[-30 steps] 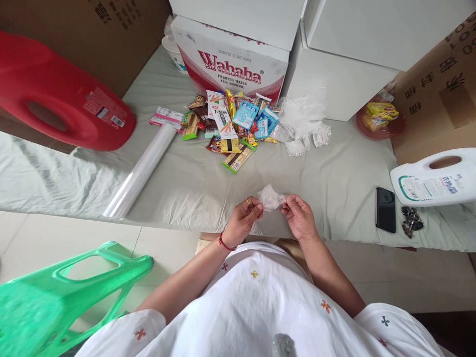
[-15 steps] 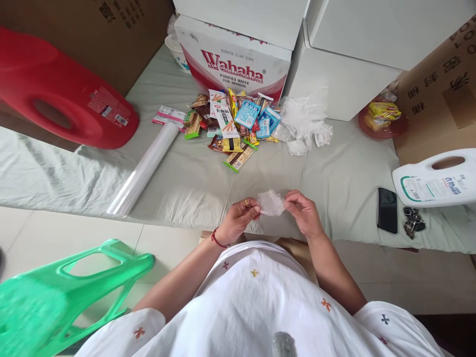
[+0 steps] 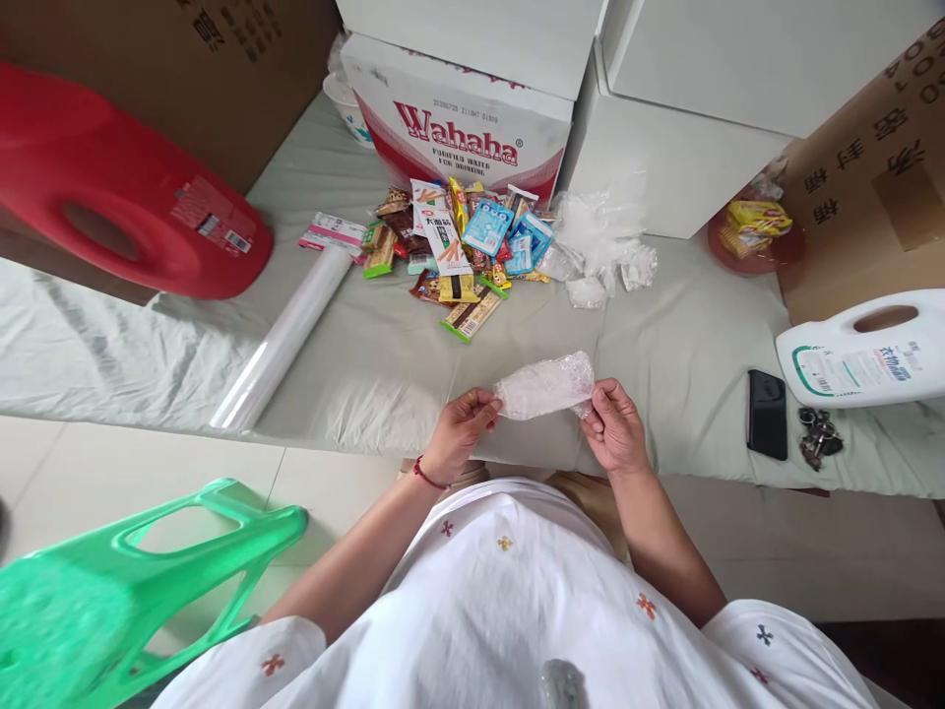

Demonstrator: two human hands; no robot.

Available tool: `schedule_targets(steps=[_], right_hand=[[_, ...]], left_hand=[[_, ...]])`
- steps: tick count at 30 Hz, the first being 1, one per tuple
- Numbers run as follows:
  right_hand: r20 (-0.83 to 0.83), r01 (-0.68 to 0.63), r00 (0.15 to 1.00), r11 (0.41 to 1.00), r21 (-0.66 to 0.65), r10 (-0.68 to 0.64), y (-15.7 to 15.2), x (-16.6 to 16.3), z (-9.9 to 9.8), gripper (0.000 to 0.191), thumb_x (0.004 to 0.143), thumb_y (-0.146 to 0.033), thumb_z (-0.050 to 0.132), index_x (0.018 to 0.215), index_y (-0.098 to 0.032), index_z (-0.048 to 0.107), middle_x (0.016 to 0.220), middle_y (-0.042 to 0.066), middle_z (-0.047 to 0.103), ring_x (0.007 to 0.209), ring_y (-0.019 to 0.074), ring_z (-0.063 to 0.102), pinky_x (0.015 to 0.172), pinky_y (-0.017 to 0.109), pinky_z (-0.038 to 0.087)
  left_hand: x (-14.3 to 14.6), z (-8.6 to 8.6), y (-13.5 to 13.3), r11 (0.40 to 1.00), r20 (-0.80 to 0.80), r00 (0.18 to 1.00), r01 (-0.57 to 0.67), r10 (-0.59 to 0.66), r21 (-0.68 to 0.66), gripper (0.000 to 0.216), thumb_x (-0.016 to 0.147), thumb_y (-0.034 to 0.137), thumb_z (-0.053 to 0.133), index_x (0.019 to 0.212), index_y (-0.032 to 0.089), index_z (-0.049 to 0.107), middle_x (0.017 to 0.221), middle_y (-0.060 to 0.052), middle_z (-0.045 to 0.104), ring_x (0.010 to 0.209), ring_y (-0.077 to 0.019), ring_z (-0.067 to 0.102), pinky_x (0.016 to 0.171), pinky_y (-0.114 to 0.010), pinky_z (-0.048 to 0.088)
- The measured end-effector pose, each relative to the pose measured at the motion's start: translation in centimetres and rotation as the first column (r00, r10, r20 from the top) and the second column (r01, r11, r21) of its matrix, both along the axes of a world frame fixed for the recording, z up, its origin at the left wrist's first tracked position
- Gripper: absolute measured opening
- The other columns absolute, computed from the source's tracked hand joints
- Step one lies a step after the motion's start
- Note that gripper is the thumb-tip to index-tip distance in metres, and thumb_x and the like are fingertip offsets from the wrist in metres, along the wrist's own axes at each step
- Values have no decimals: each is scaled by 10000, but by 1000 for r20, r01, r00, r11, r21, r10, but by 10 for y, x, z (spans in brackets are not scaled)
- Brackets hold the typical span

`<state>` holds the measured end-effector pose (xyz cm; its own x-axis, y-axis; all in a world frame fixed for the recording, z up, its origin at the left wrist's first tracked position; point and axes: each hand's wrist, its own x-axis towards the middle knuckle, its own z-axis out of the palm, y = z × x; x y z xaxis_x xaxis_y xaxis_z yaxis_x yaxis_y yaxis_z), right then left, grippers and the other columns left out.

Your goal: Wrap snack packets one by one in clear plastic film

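A crinkled clear plastic bag (image 3: 544, 386) is stretched out between my two hands, above the front edge of the cloth-covered surface. My left hand (image 3: 464, 425), with a ring and a red bracelet, pinches its left end between thumb and fingers. At the other end, my right hand (image 3: 616, 421) has its fingers closed on the bag's right edge. Beyond them lies a pile of packaged snacks (image 3: 465, 246). Touching its right side is a heap of similar crumpled clear plastic (image 3: 601, 241).
A roll of clear film (image 3: 284, 340) and a red jug (image 3: 133, 197) lie to the left. Behind the snacks stands a Wahaha carton (image 3: 458, 123). At right are a phone (image 3: 768, 416), keys (image 3: 819, 435) and a white jug (image 3: 863, 350). A green stool (image 3: 155, 581) is on the floor.
The plastic bag has been spread from a small bunched piece into a longer strip. My hands have moved apart, the left one leftward and the right one slightly rightward.
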<state>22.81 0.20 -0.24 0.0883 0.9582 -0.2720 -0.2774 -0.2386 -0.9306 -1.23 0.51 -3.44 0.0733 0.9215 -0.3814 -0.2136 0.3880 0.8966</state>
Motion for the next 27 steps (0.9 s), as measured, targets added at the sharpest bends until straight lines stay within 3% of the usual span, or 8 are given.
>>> schedule_targets(steps=[4,7,10,14,17,21,24,27], right_hand=[[360,-4,930,977,215,-75,-8,-1,6,292,925,-540,688,876,-260,622,773,-14,658,505,98,443,508,271,418],[640,-158,758,917,367,-126,-15,-7,9,176,987,-434,622,946,-277,690,1098,70,766,735,182,664,706,359,549],[773,-413,631,816,405,-65,-21,-18,6,160,1009,-324,579,973,-295,731,1219,72,754,973,237,708,877,435,574],[796,-562,605,720,406,22,-26,-23,-1,176,1007,-250,573,1057,-300,734,1297,68,722,1056,238,682,940,459,564],[721,-414,693,812,411,-11,-26,-19,-1,197,990,-315,620,1175,-292,685,1394,103,640,1120,243,649,934,443,570],[570,-194,822,933,303,-14,-18,-18,2,516,884,-475,742,1327,-262,585,1298,119,617,1034,216,624,786,341,587],[473,-230,870,963,140,139,-10,-25,1,376,867,-516,747,1102,-229,683,900,28,663,780,163,594,672,283,521],[398,-195,906,977,81,148,-5,-28,-2,303,890,-514,721,850,-214,703,686,-24,582,621,119,484,600,262,425]], left_hand=[[4,12,1,975,-75,973,-220,221,9,397,757,513,796,770,189,566,629,54,526,520,-65,434,483,-201,332],[12,31,-1,996,43,997,-60,63,-71,521,842,689,645,756,179,578,651,15,559,488,-74,465,423,-207,287],[26,46,0,971,218,968,163,-124,-172,666,811,827,558,888,171,642,813,-58,669,582,-140,614,433,-236,400],[38,47,8,987,159,985,92,-71,-130,460,746,615,769,863,199,613,759,2,627,636,-140,594,539,-254,486],[39,40,11,998,14,998,60,-60,26,353,816,533,723,819,204,594,712,23,572,623,-124,530,574,-254,449],[41,38,4,959,-318,946,143,-60,246,383,927,524,605,726,205,541,659,27,477,605,-113,421,570,-255,345],[44,41,-2,922,-473,881,180,4,344,484,961,547,559,642,208,429,617,34,395,579,-109,354,567,-273,291],[42,38,-5,941,-439,897,102,53,322,556,992,618,478,631,213,356,594,41,329,565,-108,302,555,-282,264]])
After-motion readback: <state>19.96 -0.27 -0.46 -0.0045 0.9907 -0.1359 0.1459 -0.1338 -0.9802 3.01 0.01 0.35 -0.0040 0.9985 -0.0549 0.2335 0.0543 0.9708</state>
